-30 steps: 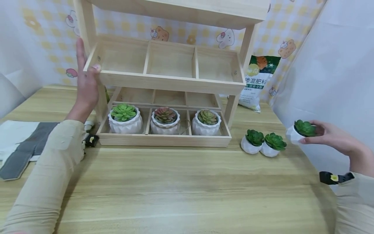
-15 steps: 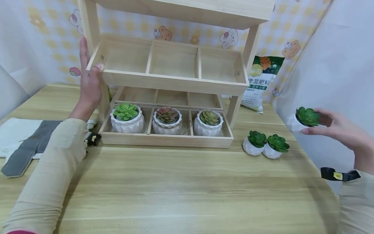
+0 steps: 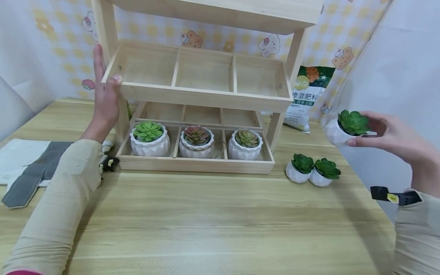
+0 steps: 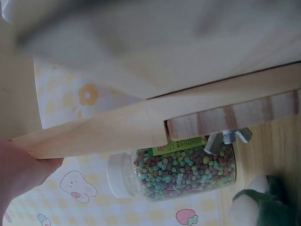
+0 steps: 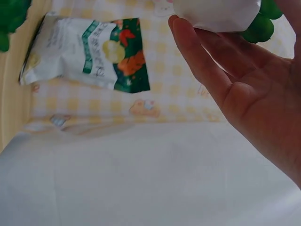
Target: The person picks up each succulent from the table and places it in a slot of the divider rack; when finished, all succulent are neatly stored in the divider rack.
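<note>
At the right of the head view my right hand [image 3: 395, 133] pinches a small potted succulent [image 3: 354, 123] by its white pot, tilted and off the table. Two similar potted succulents [image 3: 297, 168] stand touching on the table below it. My left hand [image 3: 105, 95] grips the left end of a tiered wooden plant stand [image 3: 206, 97], thumb on the middle tray's edge and a finger straight up along the post. Larger succulents in white pots, green [image 3: 149, 147], reddish [image 3: 196, 149] and olive [image 3: 245, 149], sit in the bottom tray's compartments.
A fertilizer bag [image 3: 302, 100] stands behind the stand's right side. Grey-and-white cloth [image 3: 31, 164] lies at the left. The left wrist view shows a lidded jar of coloured pellets [image 4: 183, 172] and a metal wing nut [image 4: 228, 137] at the post.
My right hand has lifted the small succulent higher, and it has come slightly left since half a second ago. The left hand keeps its place on the stand. The head view shifted slightly.
</note>
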